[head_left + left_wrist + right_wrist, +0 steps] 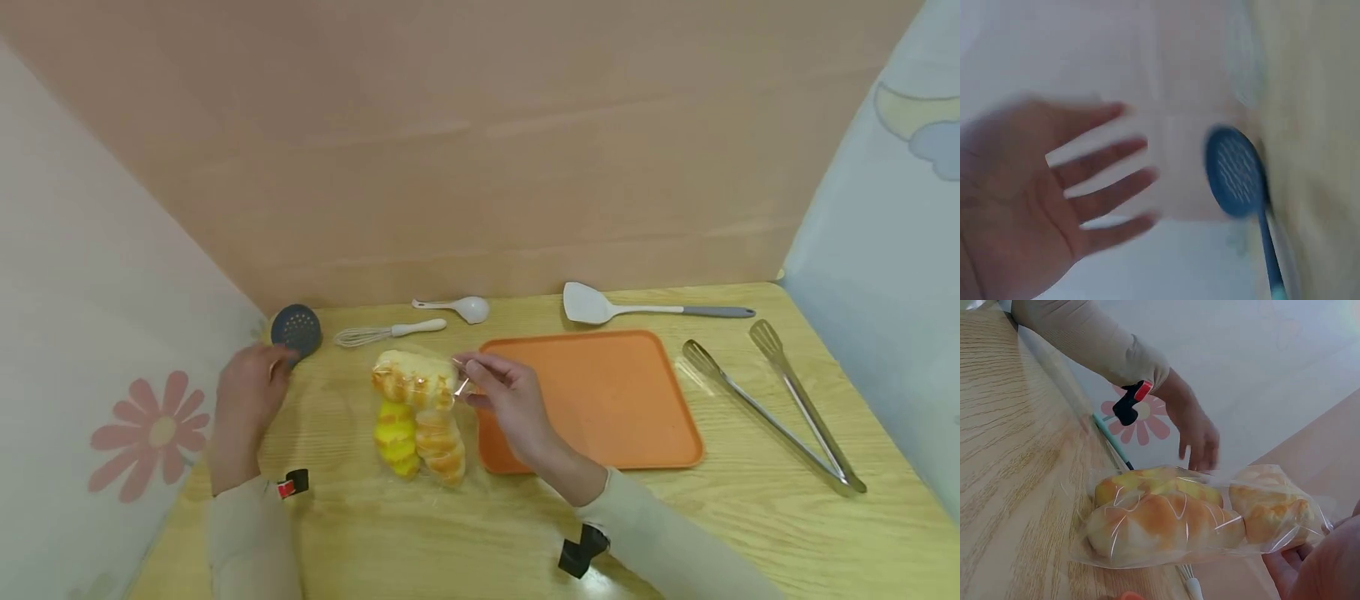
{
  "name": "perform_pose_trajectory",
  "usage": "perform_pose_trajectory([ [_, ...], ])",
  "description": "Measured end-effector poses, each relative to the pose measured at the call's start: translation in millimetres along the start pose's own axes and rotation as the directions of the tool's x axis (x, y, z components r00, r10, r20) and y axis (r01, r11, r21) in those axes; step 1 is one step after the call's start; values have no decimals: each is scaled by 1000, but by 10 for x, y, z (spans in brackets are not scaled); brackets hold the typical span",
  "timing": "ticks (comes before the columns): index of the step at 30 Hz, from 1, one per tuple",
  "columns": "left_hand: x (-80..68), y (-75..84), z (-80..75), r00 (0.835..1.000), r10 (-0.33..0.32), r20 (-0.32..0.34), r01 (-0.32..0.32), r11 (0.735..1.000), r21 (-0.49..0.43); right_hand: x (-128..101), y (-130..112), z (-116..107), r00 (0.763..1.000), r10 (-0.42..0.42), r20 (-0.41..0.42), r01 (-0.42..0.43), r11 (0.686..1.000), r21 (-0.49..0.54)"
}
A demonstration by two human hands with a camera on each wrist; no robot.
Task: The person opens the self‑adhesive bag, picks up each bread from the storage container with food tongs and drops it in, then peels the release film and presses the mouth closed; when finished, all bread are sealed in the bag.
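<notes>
On the light wooden tabletop [750,533], walled by beige panels, my right hand [504,398] pinches the clear bread bag [417,414]; my left hand [247,392] hovers, fingers spread, empty.

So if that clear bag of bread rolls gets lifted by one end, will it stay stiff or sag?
Probably sag: the bag of bread rolls is thin crinkled film, and the right hand pinches only its edge. The rolls look puffy, so likely light for their size and easily squashed. The glossy wrap may slide on the smooth table if pushed.
</notes>
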State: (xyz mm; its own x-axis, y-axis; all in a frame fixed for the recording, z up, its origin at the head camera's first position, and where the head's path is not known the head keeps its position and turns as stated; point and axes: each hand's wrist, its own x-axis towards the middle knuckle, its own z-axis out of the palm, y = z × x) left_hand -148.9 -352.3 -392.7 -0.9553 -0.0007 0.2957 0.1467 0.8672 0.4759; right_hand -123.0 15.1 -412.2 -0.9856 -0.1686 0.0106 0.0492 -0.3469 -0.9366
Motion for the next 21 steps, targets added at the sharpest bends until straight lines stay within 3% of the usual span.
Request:
perform_pose_trajectory([
  [1,2,2,-15,1000,1,-15,0,998,65,2,2,4,1000,0,4,0,1000,-1],
  [4,42,24,-21,997,28,-65,-33,996,-79,6,3,13,1000,-1,10,1,1000,-6],
  [6,52,42,2,996,73,-60,-78,993,-90,7,5,15,1000,-4,11,4,1000,-7],
  [9,60,61,46,992,122,29,-118,984,-130,10,6,20,1000,-7,11,8,1000,-8],
  [12,60,80,94,983,153,105,-119,954,-274,8,6,12,1000,-11,18,11,1000,-7],
  [14,63,101,118,974,189,123,-123,904,-409,6,7,13,1000,-12,22,12,1000,-8],
  [19,99,143,204,931,333,152,-129,686,-716,6,8,12,1000,-10,19,11,1000,-9],
  [21,115,174,247,909,369,191,-99,639,-763,10,10,8,1000,-10,15,10,1000,-8],
])
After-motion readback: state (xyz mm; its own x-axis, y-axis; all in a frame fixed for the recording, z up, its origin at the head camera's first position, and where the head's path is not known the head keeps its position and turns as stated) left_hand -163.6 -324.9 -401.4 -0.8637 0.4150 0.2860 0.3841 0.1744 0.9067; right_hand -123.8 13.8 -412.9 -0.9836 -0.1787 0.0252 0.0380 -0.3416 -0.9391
